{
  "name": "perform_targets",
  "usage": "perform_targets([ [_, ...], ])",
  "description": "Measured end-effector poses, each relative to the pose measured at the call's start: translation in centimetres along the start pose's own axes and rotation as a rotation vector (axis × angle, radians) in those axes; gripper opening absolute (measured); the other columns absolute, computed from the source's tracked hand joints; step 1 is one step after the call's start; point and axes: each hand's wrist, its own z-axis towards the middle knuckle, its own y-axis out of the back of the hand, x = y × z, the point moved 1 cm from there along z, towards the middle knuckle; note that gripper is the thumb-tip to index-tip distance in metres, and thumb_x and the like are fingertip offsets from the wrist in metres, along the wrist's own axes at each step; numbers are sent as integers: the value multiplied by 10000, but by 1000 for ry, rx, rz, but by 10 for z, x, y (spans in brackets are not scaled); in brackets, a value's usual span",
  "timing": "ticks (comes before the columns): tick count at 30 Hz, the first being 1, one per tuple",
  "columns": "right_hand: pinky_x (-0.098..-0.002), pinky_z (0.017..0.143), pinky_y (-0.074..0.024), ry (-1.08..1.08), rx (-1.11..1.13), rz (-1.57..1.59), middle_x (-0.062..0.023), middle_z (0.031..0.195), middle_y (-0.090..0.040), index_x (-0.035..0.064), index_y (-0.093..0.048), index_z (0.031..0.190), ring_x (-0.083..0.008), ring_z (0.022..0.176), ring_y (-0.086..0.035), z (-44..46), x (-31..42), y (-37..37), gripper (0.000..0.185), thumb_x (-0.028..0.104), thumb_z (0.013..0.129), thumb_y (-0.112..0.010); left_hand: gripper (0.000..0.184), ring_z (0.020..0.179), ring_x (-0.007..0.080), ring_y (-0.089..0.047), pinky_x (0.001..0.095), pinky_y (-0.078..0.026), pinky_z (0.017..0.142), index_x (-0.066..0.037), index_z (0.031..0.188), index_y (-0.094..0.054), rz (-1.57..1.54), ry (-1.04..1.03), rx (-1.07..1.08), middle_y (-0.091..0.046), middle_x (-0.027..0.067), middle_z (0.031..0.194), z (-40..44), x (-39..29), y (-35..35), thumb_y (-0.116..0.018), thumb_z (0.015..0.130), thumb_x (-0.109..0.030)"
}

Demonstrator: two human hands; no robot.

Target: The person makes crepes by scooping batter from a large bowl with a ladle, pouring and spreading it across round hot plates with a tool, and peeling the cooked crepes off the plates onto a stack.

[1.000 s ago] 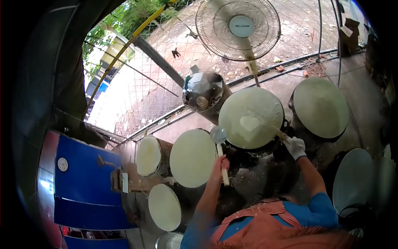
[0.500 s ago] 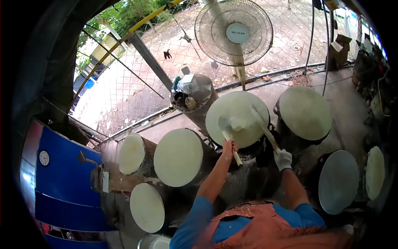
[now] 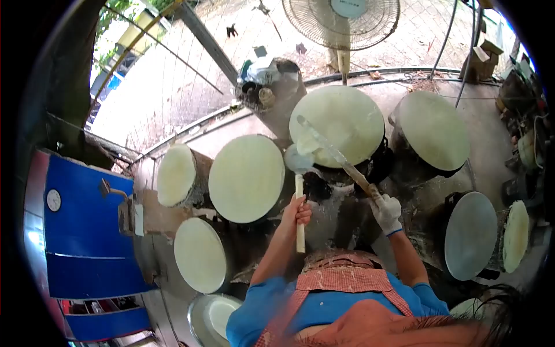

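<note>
My bare left hand (image 3: 296, 212) is closed round the pale handle of a round ladle (image 3: 298, 161). The ladle's bowl is at the near left edge of the middle griddle (image 3: 352, 118), a round plate coated with pale batter. My right hand (image 3: 387, 214), in a white glove, grips a long flat scraper (image 3: 332, 151) by its darker handle end. The blade slants up and left across the near left part of that griddle. A soft pale lump of batter (image 3: 307, 142) lies between blade and ladle.
Coated griddles stand on both sides, including a large left one (image 3: 247, 179) and a right one (image 3: 435, 132). A bare grey griddle (image 3: 471, 236) stands lower right. A metal basin (image 3: 199, 315) is lower left. Beyond are a fan (image 3: 341, 23) and a cluttered drum (image 3: 272, 87).
The ladle has moved left and toward me, from over the griddle to its edge. The scraper's blade has swung left across the batter. My view has tilted down.
</note>
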Motion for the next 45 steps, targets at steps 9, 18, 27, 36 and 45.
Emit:
perform_targets([
  [9,-340,642,-460,-12,116,260,-120,855,-626,19,-521,1219,-260,688,-583,-14,32,18,468,125,781,-650,412,381,93,-300,228,-284,341,-96,616,-342,-810,481,415,-291,-25,491,-79,10,10,-435,945,-326],
  [18,-256,614,-398,-374,924,1021,-24,741,-572,-41,-594,933,-102,681,-470,-2,70,-71,211,148,841,-582,462,365,66,-273,211,-249,328,-113,567,-307,-1098,-39,313,-292,-28,493,-175,138,101,-468,921,-362],
  [27,-297,601,-416,444,1236,743,-75,700,-590,-39,-604,938,-144,637,-520,-51,297,-89,254,189,827,-605,205,416,72,-323,169,-280,321,-63,759,-452,-884,-993,-50,-345,-3,568,-379,307,167,-477,908,-202],
  [36,-434,653,-476,1419,924,46,-137,773,-640,93,-656,776,-303,746,-624,-207,579,-64,239,322,724,-611,187,389,150,-381,264,-329,334,-85,1035,-427,-796,-862,-725,-447,48,615,-476,385,450,-486,858,-73],
  [45,-419,662,-485,1425,1074,-62,-133,752,-637,74,-627,796,-304,735,-626,-290,604,-46,305,372,734,-631,67,366,235,-451,367,-301,306,-9,769,-494,-489,-493,-1085,-442,113,508,-458,404,568,-482,751,-72],
])
